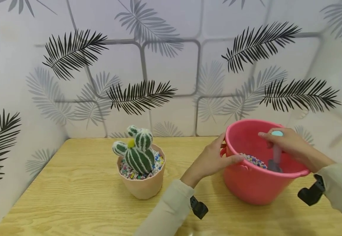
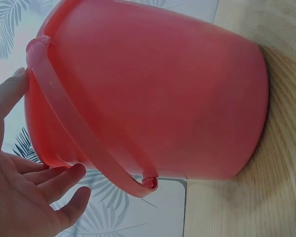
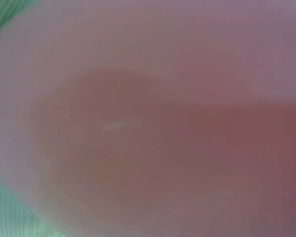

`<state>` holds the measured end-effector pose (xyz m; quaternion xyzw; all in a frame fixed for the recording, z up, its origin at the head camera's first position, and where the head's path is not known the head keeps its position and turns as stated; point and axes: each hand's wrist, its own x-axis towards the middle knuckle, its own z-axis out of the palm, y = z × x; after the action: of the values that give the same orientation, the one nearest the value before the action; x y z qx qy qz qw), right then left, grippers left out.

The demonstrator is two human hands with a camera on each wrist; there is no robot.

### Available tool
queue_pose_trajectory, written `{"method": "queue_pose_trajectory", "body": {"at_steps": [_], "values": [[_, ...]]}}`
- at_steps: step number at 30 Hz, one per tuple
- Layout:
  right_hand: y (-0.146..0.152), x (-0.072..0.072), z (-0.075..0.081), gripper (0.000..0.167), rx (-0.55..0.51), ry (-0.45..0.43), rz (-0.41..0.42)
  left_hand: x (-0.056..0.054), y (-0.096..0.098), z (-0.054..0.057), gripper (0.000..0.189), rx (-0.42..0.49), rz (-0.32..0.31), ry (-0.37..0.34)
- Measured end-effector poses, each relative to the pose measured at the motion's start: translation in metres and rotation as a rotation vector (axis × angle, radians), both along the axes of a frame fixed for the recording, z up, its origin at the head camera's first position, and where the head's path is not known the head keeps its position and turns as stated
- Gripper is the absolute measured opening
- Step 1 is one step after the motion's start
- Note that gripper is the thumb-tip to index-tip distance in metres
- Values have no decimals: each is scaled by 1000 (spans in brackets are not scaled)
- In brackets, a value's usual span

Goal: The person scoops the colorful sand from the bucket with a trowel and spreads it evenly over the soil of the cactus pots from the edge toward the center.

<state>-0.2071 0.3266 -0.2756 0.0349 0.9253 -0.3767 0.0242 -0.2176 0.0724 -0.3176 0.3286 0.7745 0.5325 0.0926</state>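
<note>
A pink bucket point(image 1: 256, 186) stands on the wooden table, with small multicoloured pebbles point(image 1: 252, 160) inside. My left hand point(image 1: 210, 159) holds the bucket's left rim, its thumb over the near edge. In the left wrist view, that hand point(image 2: 32, 190) is beside the rim, and the bucket's handle point(image 2: 84, 131) hangs down the outer wall. Inside the bucket, my right hand point(image 1: 289, 144) grips a small trowel by its pink handle point(image 1: 276, 154), which has a turquoise end. The trowel's grey blade point(image 1: 274, 166) points down near the pebbles. Blurred pink bucket wall point(image 3: 212, 44) fills most of the right wrist view.
Left of the bucket stands a peach pot point(image 1: 142, 186) holding a knitted green-and-white cactus point(image 1: 139, 160) with a yellow bud, set among coloured pebbles. Behind the table point(image 1: 70, 196) rises a pale wall point(image 1: 171, 72) with a leaf pattern.
</note>
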Motion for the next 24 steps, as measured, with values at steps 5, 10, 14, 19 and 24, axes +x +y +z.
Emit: {"method": "queue_pose_trajectory", "body": {"at_steps": [5,10,14,19,24], "values": [[-9,0,-1,36,-96,-35,73,0,1,-1,84,15,-39,25],[-22,1,-4,31,-163,-81,109,0,0,-1,86,7,-40,13],[-33,2,-4,30,-234,-116,103,1,-1,2,87,-12,-33,-6],[-37,6,0,35,-318,-80,86,1,0,5,88,-26,-33,-14],[-33,7,3,35,-650,61,86,0,2,6,89,-9,-40,-9]]}}
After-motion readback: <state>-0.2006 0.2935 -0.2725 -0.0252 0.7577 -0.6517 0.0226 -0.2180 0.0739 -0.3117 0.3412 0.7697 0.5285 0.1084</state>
